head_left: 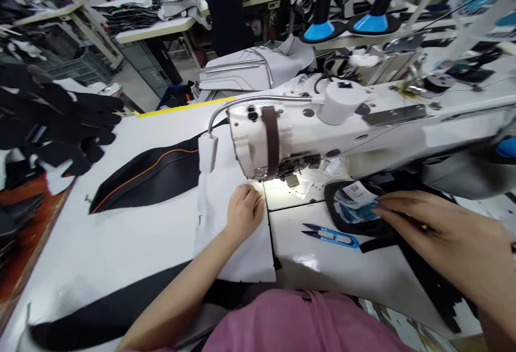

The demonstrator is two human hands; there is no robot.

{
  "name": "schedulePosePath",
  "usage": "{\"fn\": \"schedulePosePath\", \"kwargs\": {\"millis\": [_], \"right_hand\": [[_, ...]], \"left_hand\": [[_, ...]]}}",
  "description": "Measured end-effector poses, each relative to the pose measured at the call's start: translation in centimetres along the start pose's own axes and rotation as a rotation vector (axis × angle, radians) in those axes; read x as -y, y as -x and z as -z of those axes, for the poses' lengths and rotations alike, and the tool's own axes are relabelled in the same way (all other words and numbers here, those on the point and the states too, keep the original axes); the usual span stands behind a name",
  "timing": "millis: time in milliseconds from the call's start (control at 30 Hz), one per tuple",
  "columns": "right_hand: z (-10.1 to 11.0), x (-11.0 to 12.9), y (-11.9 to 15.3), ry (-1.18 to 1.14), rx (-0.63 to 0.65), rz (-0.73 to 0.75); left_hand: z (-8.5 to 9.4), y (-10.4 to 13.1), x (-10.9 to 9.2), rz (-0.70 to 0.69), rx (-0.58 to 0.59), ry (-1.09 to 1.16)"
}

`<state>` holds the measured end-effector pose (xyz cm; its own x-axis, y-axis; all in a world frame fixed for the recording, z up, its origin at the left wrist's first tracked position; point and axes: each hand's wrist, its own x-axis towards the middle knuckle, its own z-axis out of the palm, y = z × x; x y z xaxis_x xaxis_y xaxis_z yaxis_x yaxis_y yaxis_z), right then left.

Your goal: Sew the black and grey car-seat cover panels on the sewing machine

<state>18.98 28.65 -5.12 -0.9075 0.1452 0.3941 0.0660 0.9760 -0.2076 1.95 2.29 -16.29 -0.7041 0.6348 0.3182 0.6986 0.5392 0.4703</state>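
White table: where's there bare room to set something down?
Left on the table, between the orange-trimmed black piece and lower black piece; also below the blue snips. Crowded: by the sewing machine, where the left hand rests on white material, and around the black dish at the right hand.

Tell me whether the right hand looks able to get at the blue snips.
Likely yes: the blue snips lie uncovered on the table near the right hand, though its fingertips are at a white label.
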Motion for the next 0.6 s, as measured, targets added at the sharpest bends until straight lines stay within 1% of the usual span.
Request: {"fn": "schedulePosePath", "kwargs": {"millis": [33,67,133,200,267,300,333,367,433,533,600], "right_hand": [[-0.9,1.5,-0.2,-0.074,-0.02,0.025],[-2.4,3.1,-0.5,-0.169,-0.027,0.076],[-6.4,5.9,-1.2,-0.303,-0.044,0.216],[-11.0,8.1,-2.3,-0.315,-0.039,0.329],[-14.8,9.2,-3.5,-0.27,-0.035,0.374],[-16.1,9.4,-4.1,-0.242,-0.022,0.383],[-16.9,9.5,-4.6,-0.22,-0.005,0.384],[-17.4,9.4,-4.9,-0.2,0.022,0.377],[-17.3,9.1,-5.1,-0.175,0.081,0.341],[-16.1,8.9,-4.3,-0.203,0.096,0.289],[-15.3,8.8,-3.5,-0.256,0.078,0.322]], "left_hand": [[0.0,0.0,-0.1,0.019,-0.004,0.018],[0.0,0.0,-0.1,0.035,-0.01,0.04],[0.1,0.1,-0.2,0.053,-0.054,0.087],[0.2,0.4,-0.2,0.04,-0.133,0.125],[0.4,0.8,-0.2,-0.009,-0.172,0.135],[0.6,0.9,-0.1,-0.035,-0.159,0.13],[0.7,1.1,-0.1,-0.056,-0.13,0.125],[0.8,1.2,0.0,-0.069,-0.093,0.121],[1.1,1.3,0.1,-0.059,-0.019,0.108],[1.2,1.2,0.2,-0.061,0.069,0.06],[1.1,1.2,0.2,-0.076,0.103,0.013]]}}
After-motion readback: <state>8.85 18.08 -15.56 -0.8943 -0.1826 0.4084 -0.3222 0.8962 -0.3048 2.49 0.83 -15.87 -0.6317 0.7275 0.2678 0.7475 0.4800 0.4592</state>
